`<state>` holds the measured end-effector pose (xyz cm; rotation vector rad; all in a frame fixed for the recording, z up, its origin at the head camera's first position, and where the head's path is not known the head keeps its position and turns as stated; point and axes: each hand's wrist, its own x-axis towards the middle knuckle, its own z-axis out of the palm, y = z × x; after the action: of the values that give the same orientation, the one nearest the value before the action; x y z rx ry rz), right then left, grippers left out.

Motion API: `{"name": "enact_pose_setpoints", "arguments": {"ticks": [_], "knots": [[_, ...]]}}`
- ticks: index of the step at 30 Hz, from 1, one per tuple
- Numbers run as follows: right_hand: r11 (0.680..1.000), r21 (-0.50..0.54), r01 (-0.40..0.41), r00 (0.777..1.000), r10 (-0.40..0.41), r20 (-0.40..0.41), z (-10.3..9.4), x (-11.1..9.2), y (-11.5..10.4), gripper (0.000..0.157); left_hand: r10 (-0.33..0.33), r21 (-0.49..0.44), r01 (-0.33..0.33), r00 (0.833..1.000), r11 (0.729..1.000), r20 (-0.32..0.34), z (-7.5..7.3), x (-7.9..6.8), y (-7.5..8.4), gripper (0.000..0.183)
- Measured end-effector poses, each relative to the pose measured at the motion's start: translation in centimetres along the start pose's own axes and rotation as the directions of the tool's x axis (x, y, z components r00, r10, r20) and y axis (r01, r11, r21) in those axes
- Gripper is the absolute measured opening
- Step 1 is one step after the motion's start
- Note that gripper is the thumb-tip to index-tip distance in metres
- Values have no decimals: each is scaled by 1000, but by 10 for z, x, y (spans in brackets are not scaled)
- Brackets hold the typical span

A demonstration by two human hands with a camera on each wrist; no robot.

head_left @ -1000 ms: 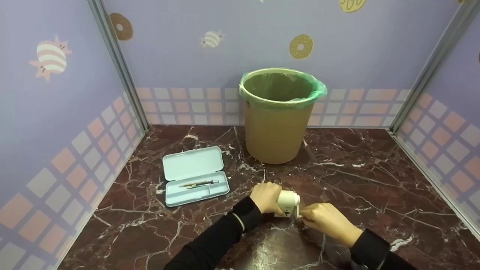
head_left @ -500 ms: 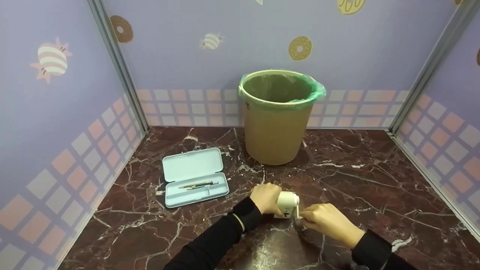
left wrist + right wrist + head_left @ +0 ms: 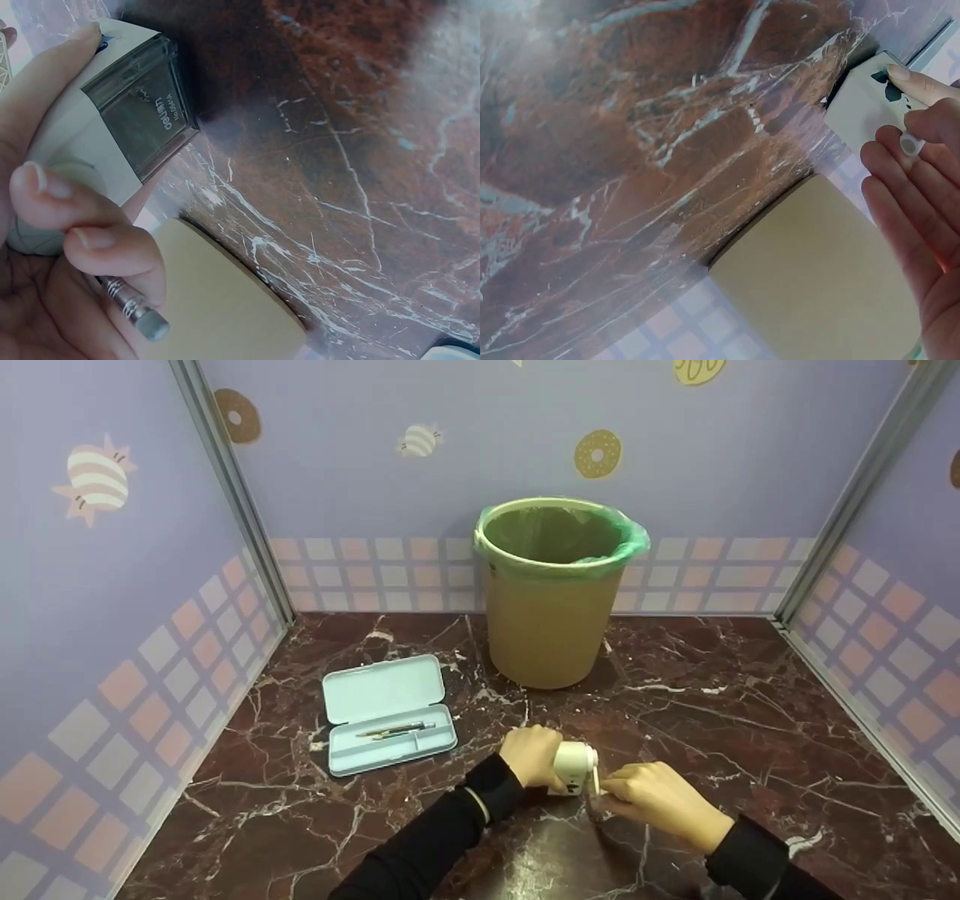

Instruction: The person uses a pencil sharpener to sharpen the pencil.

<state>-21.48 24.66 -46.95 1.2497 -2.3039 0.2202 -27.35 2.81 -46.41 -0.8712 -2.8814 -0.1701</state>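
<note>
A white crank pencil sharpener (image 3: 574,763) stands on the dark red marbled table, and my left hand (image 3: 531,756) grips it from the left. In the left wrist view, its see-through shavings drawer (image 3: 146,112) faces the camera. The fingers of that same hand hold a pencil (image 3: 139,313), whose metal ferrule and eraser stick out below them. My right hand (image 3: 666,802) pinches the small white crank knob (image 3: 910,144) on the sharpener's right side. The pencil's tip is hidden.
A pale blue pencil case (image 3: 386,690) lies with its lid up at the left, holding a few slim pencils or pens (image 3: 396,730). Behind the hands stands a beige trash bin (image 3: 551,630) with a green liner (image 3: 634,540). Patterned walls enclose the table at the back and sides.
My right hand shifts only slightly along with the crank knob. The left hand keeps its hold on the sharpener, and the pencil case and bin stay where they were.
</note>
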Motion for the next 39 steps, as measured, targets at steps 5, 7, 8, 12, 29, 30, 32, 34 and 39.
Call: {"name": "enact_pose_setpoints", "arguments": {"ticks": [5, 7, 8, 12, 29, 30, 32, 34, 39], "knots": [[1000, -10, 5, 1000, -5, -13, 0, -2, -1, 21, -6, 0, 6, 1000, 1000, 20, -1, 0, 2, 51], [1000, -16, 3, 1000, -4, -11, -3, -2, -1, 20, -4, 5, 4, 1000, 1000, 21, -1, 0, 3, 52], [1000, -19, 5, 1000, -5, -10, -5, -2, -1, 20, -4, 7, 4, 1000, 1000, 23, -2, 0, 3, 52], [999, -42, 16, 1000, -16, -19, -16, 4, 2, 18, -6, 17, 6, 1000, 1000, 24, -1, 1, 3, 52], [999, -45, -15, 999, 13, -40, -28, 18, 15, 18, 26, 8, -26, 1000, 1000, 11, 1, 4, -1, 48], [999, -41, -17, 999, 15, -37, -28, 18, 16, 18, 28, 3, -28, 1000, 1000, 9, 1, 4, -1, 48], [999, -40, -20, 999, 18, -40, -28, 18, 18, 18, 33, 0, -33, 999, 999, 8, 1, 4, -1, 48], [999, -40, -27, 999, 25, -46, -29, 19, 20, 18, 36, 7, -36, 999, 999, 8, 0, 4, -1, 48], [998, -38, -43, 998, 41, -44, -29, 21, 25, 18, 45, 8, -45, 999, 999, 8, 0, 3, -2, 48]]}}
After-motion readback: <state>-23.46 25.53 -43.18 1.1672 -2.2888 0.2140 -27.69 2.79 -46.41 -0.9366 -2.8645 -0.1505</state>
